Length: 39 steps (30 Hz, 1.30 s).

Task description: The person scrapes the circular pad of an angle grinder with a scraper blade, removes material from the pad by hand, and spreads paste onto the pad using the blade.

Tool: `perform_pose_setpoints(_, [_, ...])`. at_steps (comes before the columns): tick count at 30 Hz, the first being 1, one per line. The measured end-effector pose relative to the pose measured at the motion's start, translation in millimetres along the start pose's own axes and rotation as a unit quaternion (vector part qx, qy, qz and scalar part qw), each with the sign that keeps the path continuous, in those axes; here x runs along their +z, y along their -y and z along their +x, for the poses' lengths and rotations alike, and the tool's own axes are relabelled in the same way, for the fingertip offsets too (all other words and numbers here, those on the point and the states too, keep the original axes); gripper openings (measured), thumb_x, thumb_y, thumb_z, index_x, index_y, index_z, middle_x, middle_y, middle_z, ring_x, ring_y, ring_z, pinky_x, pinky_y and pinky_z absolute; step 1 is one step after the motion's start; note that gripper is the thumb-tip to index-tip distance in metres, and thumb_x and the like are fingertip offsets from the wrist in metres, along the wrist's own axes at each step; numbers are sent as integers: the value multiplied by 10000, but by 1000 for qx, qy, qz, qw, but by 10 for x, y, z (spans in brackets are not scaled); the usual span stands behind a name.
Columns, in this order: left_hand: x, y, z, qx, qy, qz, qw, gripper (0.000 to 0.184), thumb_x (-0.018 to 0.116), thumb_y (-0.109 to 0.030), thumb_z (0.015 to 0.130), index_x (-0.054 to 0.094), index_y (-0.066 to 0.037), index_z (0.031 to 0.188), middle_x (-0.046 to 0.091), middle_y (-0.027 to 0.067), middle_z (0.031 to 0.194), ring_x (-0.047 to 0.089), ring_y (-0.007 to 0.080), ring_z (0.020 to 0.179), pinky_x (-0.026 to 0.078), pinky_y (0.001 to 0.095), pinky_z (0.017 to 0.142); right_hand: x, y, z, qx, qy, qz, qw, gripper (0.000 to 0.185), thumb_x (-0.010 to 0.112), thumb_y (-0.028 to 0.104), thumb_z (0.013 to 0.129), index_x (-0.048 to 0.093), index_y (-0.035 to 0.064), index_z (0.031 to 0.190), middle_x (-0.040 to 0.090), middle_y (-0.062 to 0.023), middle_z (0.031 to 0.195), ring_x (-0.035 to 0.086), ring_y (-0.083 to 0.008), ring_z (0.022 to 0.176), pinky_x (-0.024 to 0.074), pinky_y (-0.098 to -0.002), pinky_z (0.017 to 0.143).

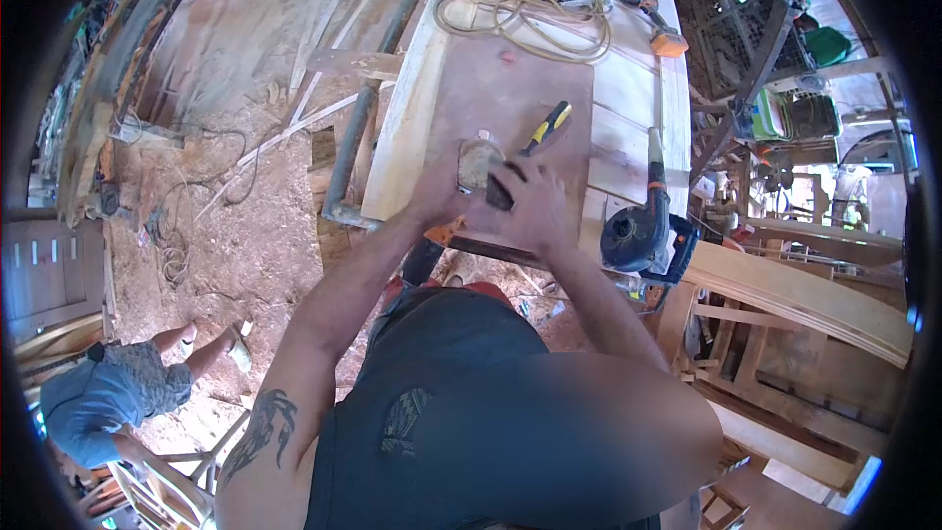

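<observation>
My left hand (442, 182) is closed around a hand-held power tool, probably a sander, at the near end of the workbench. The tool's worn, pale flat pad (479, 165) faces up, and an orange-and-black part (446, 232) shows below my wrist. My right hand (538, 204) is curled against the tool's right side, its fingers on a dark piece (499, 194). Whether that piece belongs to the tool I cannot tell. Just beyond my right hand lies a yellow-and-black screwdriver-like hand tool (548, 128) on the brown board (564, 88).
A coiled cable (520, 15) and a cordless drill (648, 15) lie at the bench's far end. A blue blower (638, 231) sits at the right edge. Planks (795, 294) are stacked right. Another person (123, 388) is at lower left. Wood strips litter the dusty floor.
</observation>
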State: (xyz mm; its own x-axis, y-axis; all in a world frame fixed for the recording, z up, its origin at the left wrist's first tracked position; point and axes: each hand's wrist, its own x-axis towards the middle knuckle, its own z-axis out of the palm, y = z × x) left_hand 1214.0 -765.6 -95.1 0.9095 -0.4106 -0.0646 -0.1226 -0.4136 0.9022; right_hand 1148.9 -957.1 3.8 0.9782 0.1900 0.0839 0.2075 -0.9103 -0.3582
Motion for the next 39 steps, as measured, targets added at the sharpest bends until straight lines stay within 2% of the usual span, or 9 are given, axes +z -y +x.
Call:
perform_pose_setpoints(4, [1,78,7,21,-11,14,1000,930,889,-246,799,382,-46,1551,655,262,1377,654,447,1275,547,499,1034,185,-16,-63,-40,3,-16,999,634,853,489,792,721,183,1332,648,-129,1397,599,-425,1248,496,-590,1032])
perform_pose_setpoints(10, [-9,-46,-54,48,-25,-8,998,934,923,-281,789,398,-75,1533,686,246,1336,678,427,1249,559,486,1021,132,-84,82,10,-17,0,1000,596,844,422,750,735,209,1297,638,-101,1378,602,-433,1190,503,-585,970])
perform_pose_setpoints(17, [-107,2,39,43,26,-13,999,1001,937,-250,758,379,-71,1570,683,243,1348,668,431,1270,555,481,1052,196,-188,92,-74,-19,6,997,643,827,513,753,733,226,1321,643,-104,1378,610,-443,1197,503,-601,961])
perform_pose_setpoints(20, [-166,-43,10,41,44,19,998,1004,930,-204,759,374,-76,1586,689,218,1344,690,392,1244,558,459,1060,137,-136,89,-91,-7,-10,996,673,836,529,731,735,234,1328,643,-98,1382,611,-445,1193,500,-608,964])
perform_pose_setpoints(23, [-104,20,29,90,34,-69,993,1036,937,-166,743,363,-73,1599,669,192,1391,684,332,1248,542,427,1091,149,-208,148,-79,-17,0,997,700,848,546,706,738,240,1326,645,-92,1381,610,-444,1192,491,-621,971])
perform_pose_setpoints(26, [-99,-6,31,74,61,-142,985,1050,942,-147,739,357,-61,1606,636,172,1436,648,278,1288,516,403,1127,133,-210,176,-74,-12,-11,997,704,851,543,689,743,245,1318,648,-87,1377,610,-437,1180,482,-625,977])
perform_pose_setpoints(29, [-191,-58,11,7,91,-72,993,1040,938,-141,749,352,-40,1602,618,184,1451,615,265,1347,501,396,1148,140,-178,102,-97,5,-1,995,676,848,512,695,749,242,1307,649,-86,1377,596,-425,1185,472,-611,1003])
perform_pose_setpoints(32, [-61,24,-62,10,-11,-72,997,1026,907,-112,773,324,-33,1613,621,188,1437,614,261,1351,504,391,1149,120,-109,132,-91,2,-3,996,660,850,485,703,752,229,1304,646,-89,1385,577,-413,1201,456,-589,1042])
perform_pose_setpoints(39, [118,193,-258,19,-34,-294,955,1116,912,-120,777,234,-9,1657,499,217,1557,532,307,1436,448,424,1211,123,-14,-2,-73,3,18,997,651,876,432,716,746,213,1315,627,-86,1415,558,-403,1228,424,-572,1090])
